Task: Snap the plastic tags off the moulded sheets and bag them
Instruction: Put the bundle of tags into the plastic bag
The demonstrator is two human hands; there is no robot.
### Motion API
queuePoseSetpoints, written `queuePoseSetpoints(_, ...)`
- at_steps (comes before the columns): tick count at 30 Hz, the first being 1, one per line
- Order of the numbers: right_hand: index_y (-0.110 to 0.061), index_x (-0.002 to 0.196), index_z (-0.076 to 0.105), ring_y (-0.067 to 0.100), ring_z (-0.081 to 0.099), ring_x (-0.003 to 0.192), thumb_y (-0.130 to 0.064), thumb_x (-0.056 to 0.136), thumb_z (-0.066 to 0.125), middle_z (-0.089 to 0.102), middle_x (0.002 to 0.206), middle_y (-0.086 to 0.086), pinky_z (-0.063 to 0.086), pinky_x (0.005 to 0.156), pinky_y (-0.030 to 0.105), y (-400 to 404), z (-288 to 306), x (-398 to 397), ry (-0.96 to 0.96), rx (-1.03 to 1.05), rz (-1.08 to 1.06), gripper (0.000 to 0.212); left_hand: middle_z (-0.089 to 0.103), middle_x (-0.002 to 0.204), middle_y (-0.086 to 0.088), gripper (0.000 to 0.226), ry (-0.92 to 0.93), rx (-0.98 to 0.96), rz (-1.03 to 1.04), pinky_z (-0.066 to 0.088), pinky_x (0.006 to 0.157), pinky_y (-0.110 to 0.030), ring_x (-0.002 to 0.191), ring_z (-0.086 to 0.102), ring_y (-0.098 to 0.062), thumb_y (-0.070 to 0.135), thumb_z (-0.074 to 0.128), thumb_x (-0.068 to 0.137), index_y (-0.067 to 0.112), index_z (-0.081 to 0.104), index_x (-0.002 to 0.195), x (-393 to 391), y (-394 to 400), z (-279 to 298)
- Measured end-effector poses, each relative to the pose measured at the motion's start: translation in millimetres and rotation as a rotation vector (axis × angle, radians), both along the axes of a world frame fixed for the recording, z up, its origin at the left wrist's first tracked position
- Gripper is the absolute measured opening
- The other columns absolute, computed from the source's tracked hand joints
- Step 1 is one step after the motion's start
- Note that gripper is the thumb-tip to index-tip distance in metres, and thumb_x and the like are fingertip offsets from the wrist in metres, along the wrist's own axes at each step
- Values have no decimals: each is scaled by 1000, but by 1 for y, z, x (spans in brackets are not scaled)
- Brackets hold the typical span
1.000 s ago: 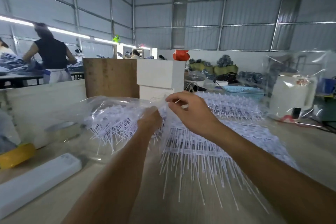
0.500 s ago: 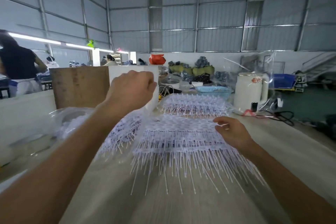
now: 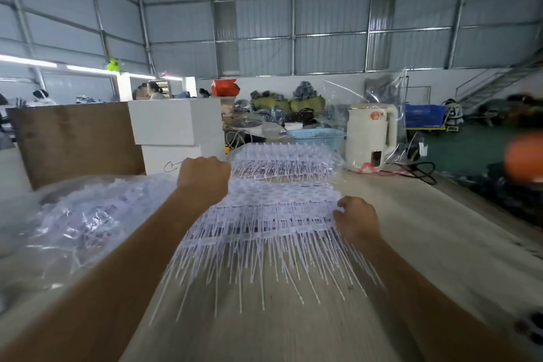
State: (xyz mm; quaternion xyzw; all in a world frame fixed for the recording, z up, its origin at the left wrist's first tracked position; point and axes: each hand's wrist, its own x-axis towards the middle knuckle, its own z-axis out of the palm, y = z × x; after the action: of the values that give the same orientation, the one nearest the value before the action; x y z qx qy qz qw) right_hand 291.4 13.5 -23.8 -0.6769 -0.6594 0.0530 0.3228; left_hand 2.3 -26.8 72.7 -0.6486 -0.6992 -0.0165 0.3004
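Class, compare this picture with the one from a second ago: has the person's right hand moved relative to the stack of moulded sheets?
Yes. The right hand has gone from the bag's mouth at the left of the stack of moulded sheets to its right edge.

Setting: factory packing hall. Corrugated sheet-metal walls (image 3: 323,9) on steel framing rise far beyond fingers. Fluorescent strip lights (image 3: 28,60) upper left. Workers at tables (image 3: 148,91) far left-rear. Bundled goods (image 3: 282,101) stacked against rear wall. Metal staircase (image 3: 499,85) far right. Long worktable (image 3: 426,229) under fingers carries stacked moulded tag sheets (image 3: 282,159) just beyond.
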Motion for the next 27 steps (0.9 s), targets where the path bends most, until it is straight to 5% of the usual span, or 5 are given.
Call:
queuePoseSetpoints(3,-4,112,71,34,65,108,-10,94,59,70,116,17,49,93,34,1,1,-1,46,-13,-36,23,63,123,-6,31,-323,-68,-169,50,88,-43,111,62,-26,32,43,103,21,59,127,28,23,-28)
queuePoseSetpoints(6,-8,117,69,32,64,113,-8,91,63,69,120,14,48,95,32,5,0,1,207,-53,-55,27,49,142,-7,45,-418,-265,-54,41,104,-49,130,47,-27,44,37,103,19,47,140,29,44,-72)
queuePoseSetpoints(11,-2,102,76,25,64,82,-6,82,73,73,95,15,49,78,29,18,-1,9,627,-99,-61,20,51,136,-1,37,-507,-62,-88,36,102,-54,127,47,-26,40,42,101,26,55,132,20,56,-107)
queuePoseSetpoints(19,-7,86,74,12,49,56,-1,85,75,60,67,4,37,48,19,18,25,23,885,4,49,6,59,124,-2,20,-675,165,-249,36,103,-46,119,55,-25,22,51,101,21,60,120,20,48,-85)
queuePoseSetpoints(27,-12,105,67,16,69,81,-17,96,68,72,91,5,56,81,33,1,65,33,1227,-10,279,10,61,125,-8,23,-722,258,-402,45,97,-45,115,56,-30,15,54,101,14,61,123,42,35,-45)
